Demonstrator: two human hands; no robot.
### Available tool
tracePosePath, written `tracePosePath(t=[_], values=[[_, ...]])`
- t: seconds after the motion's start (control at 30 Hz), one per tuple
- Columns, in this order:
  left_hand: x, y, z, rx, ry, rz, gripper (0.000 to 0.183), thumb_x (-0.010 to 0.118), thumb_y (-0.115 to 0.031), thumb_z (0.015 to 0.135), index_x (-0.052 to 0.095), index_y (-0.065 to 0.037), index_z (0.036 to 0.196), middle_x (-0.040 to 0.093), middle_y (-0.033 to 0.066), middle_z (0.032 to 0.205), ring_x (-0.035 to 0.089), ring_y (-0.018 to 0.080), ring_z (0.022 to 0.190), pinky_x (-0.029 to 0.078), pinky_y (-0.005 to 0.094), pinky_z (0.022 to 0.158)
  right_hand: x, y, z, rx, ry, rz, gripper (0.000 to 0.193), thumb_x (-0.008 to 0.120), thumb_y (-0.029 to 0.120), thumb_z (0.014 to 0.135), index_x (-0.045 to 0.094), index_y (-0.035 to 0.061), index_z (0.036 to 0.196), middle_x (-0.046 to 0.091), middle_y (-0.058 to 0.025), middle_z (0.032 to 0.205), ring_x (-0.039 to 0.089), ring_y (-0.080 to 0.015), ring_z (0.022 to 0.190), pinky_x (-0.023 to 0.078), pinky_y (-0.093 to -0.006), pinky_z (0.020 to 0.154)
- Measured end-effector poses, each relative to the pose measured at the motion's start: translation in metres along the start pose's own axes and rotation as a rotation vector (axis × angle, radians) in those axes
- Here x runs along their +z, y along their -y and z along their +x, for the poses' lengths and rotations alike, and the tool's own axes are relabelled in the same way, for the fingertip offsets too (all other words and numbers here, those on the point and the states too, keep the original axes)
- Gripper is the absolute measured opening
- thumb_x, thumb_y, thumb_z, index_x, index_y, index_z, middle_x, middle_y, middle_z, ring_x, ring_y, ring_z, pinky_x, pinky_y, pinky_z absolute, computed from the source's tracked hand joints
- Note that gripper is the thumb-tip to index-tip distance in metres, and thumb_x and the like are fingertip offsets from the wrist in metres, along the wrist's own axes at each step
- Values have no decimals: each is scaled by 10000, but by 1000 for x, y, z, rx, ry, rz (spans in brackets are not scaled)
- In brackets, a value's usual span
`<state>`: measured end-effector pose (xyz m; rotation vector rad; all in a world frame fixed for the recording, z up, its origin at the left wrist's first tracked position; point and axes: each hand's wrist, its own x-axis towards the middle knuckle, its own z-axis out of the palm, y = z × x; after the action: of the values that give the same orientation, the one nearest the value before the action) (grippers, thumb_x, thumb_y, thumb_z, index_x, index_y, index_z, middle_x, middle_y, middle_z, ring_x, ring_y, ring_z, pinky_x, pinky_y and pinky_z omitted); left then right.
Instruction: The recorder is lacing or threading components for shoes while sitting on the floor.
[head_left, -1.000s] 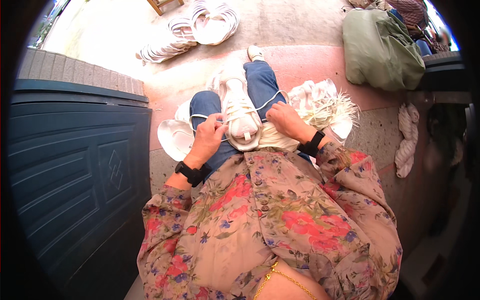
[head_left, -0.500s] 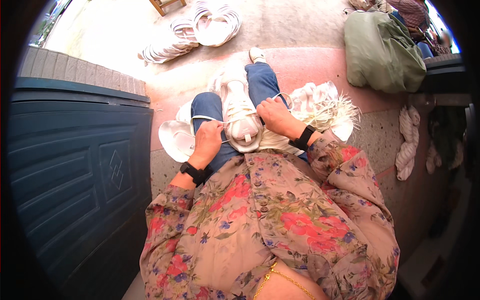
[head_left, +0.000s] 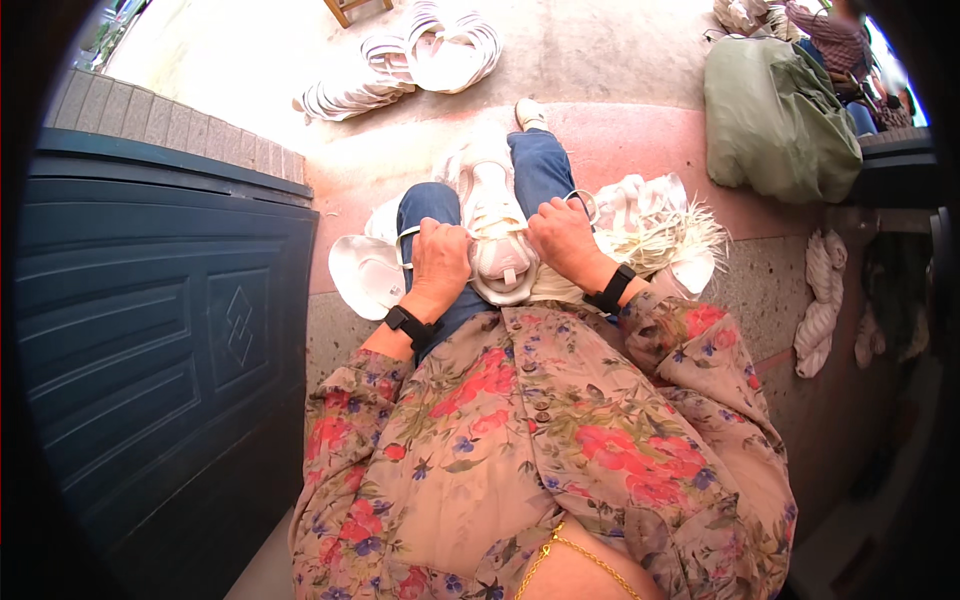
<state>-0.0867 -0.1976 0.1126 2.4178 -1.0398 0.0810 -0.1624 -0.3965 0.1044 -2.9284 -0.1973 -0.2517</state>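
A pale sneaker (head_left: 500, 262) lies between my thighs, its heel end toward me and a cream shoelace (head_left: 497, 231) running across its lacing area. My left hand (head_left: 439, 262) is closed beside the shoe's opening, gripping the lace on that side; a loop of it hangs out past the knuckles. On the other side my right hand (head_left: 568, 238) is also closed on lace, with a thin loop curving beyond the fingers. Another pale shoe (head_left: 368, 272) rests by my left thigh. Beyond my right hand lies a bundle of loose cream laces (head_left: 680, 238) with more white shoe pieces.
A blue panelled door (head_left: 170, 290) stands close on my left. A green sack (head_left: 780, 115) sits at the far right, with a person (head_left: 838, 45) behind it. White striped bundles (head_left: 440, 55) lie on the ground ahead. A twisted white hank (head_left: 822, 300) is at the right.
My left hand has moved forward and inward, closer to the shoe's lacing. The lace that stretched across between my hands now sits lower against the shoe. The view has shifted slightly.
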Motion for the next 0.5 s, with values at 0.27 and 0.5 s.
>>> tracePosePath(t=[0.27,0.5], values=[[5,-7,1,-16,26,47,66,609,-140,709,621,-77,697,583,61,688,490,250,773,371,355,686,-6,12,-3,53,69,-29,143,577,205,710,608,90,631,542,-44,680,500,-203,752,335,-366,690],[0,-18,-14,44,-82,252,201,640,-264,684,577,-77,721,547,29,699,477,214,771,343,358,660,3,3,-7,63,87,21,177,577,236,744,630,69,718,557,-54,700,505,-221,787,333,-377,710]])
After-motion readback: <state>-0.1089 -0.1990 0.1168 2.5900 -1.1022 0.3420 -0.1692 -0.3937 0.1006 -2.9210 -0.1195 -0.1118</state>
